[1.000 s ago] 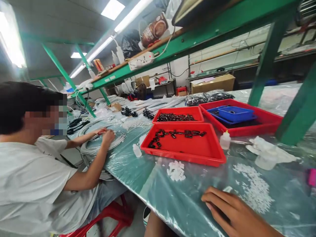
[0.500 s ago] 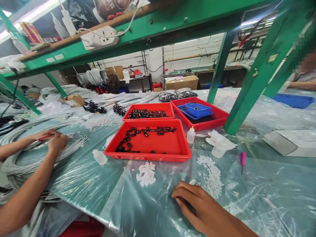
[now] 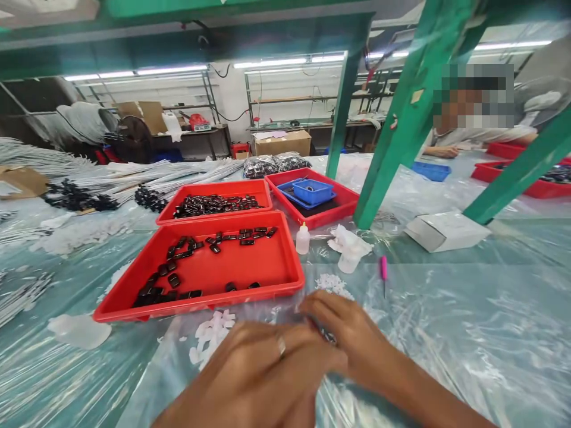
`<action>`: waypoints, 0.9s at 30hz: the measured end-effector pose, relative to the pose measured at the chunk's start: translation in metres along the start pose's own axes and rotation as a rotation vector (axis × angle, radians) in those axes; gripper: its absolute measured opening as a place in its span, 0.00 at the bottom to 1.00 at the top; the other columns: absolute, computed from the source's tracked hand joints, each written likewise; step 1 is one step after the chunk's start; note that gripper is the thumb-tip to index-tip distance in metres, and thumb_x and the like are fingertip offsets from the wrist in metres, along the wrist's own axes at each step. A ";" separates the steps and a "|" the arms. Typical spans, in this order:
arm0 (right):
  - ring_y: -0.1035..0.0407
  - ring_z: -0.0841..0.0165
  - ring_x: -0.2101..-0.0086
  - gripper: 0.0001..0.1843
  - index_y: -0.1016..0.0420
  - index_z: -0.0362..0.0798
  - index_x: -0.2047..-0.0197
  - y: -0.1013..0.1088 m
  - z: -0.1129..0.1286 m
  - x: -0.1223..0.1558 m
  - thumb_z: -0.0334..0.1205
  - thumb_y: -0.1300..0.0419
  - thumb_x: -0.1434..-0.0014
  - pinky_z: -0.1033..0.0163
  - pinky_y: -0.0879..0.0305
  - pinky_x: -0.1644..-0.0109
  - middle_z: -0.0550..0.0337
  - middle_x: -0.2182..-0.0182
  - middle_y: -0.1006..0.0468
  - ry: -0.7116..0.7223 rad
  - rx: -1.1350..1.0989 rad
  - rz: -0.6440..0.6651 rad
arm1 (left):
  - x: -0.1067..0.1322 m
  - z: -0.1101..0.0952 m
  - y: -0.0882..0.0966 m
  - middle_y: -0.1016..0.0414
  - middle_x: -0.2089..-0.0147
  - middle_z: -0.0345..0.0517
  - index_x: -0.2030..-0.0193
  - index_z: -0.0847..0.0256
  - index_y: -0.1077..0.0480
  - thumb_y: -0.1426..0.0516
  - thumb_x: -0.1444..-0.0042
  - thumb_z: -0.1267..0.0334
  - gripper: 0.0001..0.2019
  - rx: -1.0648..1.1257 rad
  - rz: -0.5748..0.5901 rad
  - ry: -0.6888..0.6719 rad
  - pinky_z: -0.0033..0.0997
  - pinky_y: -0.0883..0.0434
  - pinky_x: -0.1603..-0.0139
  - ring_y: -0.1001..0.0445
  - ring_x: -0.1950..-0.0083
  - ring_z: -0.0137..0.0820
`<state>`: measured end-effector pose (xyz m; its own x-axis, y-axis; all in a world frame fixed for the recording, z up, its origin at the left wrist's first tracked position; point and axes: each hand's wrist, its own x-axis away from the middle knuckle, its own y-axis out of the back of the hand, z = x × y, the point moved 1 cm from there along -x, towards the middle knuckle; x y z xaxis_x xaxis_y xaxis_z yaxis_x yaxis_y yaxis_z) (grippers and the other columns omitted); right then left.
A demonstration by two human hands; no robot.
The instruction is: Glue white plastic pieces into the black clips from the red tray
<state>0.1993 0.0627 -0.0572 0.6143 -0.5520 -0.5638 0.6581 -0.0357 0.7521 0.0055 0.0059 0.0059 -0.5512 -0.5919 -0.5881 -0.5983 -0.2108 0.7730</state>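
Note:
My left hand (image 3: 267, 371), with a ring on one finger, is low in the middle of the view, its back toward the camera and fingers curled. Its fingertips meet those of my right hand (image 3: 357, 342), which rests on the plastic-covered table (image 3: 468, 333). Something small and dark shows between the fingertips; I cannot tell what it is or which hand holds it. Just beyond the hands stands a red tray (image 3: 200, 306) with several small black parts (image 3: 178, 279). Loose white plastic pieces (image 3: 209, 336) lie left of the hands, and more white pieces (image 3: 332, 284) lie just behind them.
Behind are a second red tray (image 3: 214, 191) full of black parts and a third (image 3: 339, 208) holding a blue tray (image 3: 312, 191). A small bottle (image 3: 303, 239), pink tool (image 3: 383, 268), white box (image 3: 446, 230) and green posts (image 3: 392, 131) stand right. A co-worker's arm (image 3: 441, 151) rests far right. Cable bundles (image 3: 178, 178) lie left.
The view has swung right and down; the co-worker on the left is out of sight. My left hand has come into view and joined my right hand in front of the near red tray.

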 end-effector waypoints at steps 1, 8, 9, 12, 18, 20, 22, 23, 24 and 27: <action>0.23 0.62 0.63 0.11 0.28 0.47 0.51 0.005 -0.009 -0.002 0.30 0.50 0.30 0.59 0.26 0.60 0.53 0.60 0.21 -0.028 0.031 -0.012 | -0.008 0.007 -0.008 0.17 0.58 0.42 0.51 0.52 0.26 0.55 0.22 0.60 0.15 0.035 0.000 -0.012 0.32 0.20 0.65 0.18 0.61 0.33; 0.23 0.63 0.62 0.11 0.29 0.49 0.47 0.019 -0.044 -0.002 0.31 0.49 0.26 0.60 0.26 0.60 0.53 0.56 0.23 -0.151 0.127 -0.046 | -0.015 0.048 -0.055 0.26 0.75 0.42 0.61 0.63 0.25 0.58 0.23 0.58 0.25 -0.003 -0.042 -0.220 0.38 0.31 0.77 0.26 0.76 0.35; 0.23 0.63 0.61 0.11 0.29 0.49 0.47 0.019 -0.044 -0.002 0.31 0.49 0.26 0.60 0.26 0.59 0.54 0.56 0.23 -0.151 0.142 -0.052 | -0.012 0.056 -0.052 0.26 0.75 0.43 0.61 0.62 0.24 0.59 0.23 0.54 0.26 -0.022 -0.041 -0.204 0.38 0.31 0.77 0.26 0.76 0.35; 0.23 0.63 0.57 0.10 0.29 0.51 0.46 0.024 -0.046 -0.003 0.33 0.46 0.26 0.61 0.27 0.55 0.54 0.54 0.22 -0.145 0.259 -0.135 | -0.005 0.093 -0.028 0.21 0.73 0.44 0.61 0.57 0.23 0.58 0.28 0.45 0.27 -0.159 0.048 0.092 0.37 0.27 0.71 0.21 0.72 0.36; 0.31 0.63 0.70 0.18 0.24 0.48 0.51 0.051 -0.076 -0.006 0.54 0.43 0.31 0.58 0.32 0.66 0.57 0.66 0.27 -0.455 0.469 -0.449 | 0.031 0.197 0.046 0.16 0.53 0.65 0.54 0.63 0.22 0.45 0.37 0.58 0.14 -0.508 0.165 0.910 0.46 0.27 0.66 0.17 0.57 0.61; 0.27 0.60 0.68 0.30 0.24 0.47 0.49 0.054 -0.089 -0.005 0.67 0.42 0.36 0.57 0.32 0.67 0.52 0.63 0.23 -0.617 0.412 -0.435 | 0.043 0.211 0.055 0.16 0.52 0.62 0.58 0.61 0.21 0.42 0.39 0.61 0.09 -0.457 0.267 0.989 0.44 0.26 0.62 0.17 0.53 0.59; 0.24 0.56 0.67 0.44 0.24 0.47 0.45 0.052 -0.099 -0.004 0.79 0.43 0.45 0.54 0.32 0.67 0.48 0.59 0.19 -0.762 0.344 -0.336 | 0.046 0.211 0.054 0.16 0.52 0.54 0.57 0.57 0.22 0.39 0.39 0.59 0.07 -0.360 0.347 0.988 0.40 0.26 0.57 0.18 0.50 0.52; 0.24 0.54 0.67 0.50 0.24 0.47 0.43 0.050 -0.102 -0.004 0.83 0.43 0.50 0.53 0.31 0.67 0.47 0.59 0.18 -0.815 0.320 -0.285 | 0.045 0.207 0.050 0.16 0.52 0.50 0.56 0.55 0.22 0.38 0.39 0.57 0.08 -0.305 0.378 0.971 0.38 0.26 0.56 0.18 0.49 0.48; 0.24 0.53 0.68 0.55 0.25 0.47 0.41 0.048 -0.103 -0.005 0.86 0.43 0.54 0.52 0.31 0.67 0.47 0.60 0.17 -0.856 0.304 -0.244 | 0.042 0.202 0.045 0.16 0.52 0.46 0.55 0.53 0.22 0.37 0.39 0.55 0.08 -0.249 0.408 0.949 0.35 0.27 0.54 0.19 0.48 0.45; 0.24 0.52 0.69 0.59 0.24 0.46 0.44 0.044 -0.102 -0.007 0.90 0.45 0.60 0.52 0.33 0.68 0.45 0.62 0.17 -0.910 0.295 -0.163 | 0.033 0.189 0.029 0.16 0.58 0.39 0.59 0.52 0.22 0.35 0.42 0.55 0.08 -0.085 0.502 0.916 0.32 0.28 0.59 0.19 0.54 0.39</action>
<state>0.2683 0.1502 -0.0547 -0.1285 -0.9507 -0.2821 0.4937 -0.3080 0.8132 -0.1397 0.1276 -0.0362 -0.0524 -0.9819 0.1822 -0.3603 0.1887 0.9136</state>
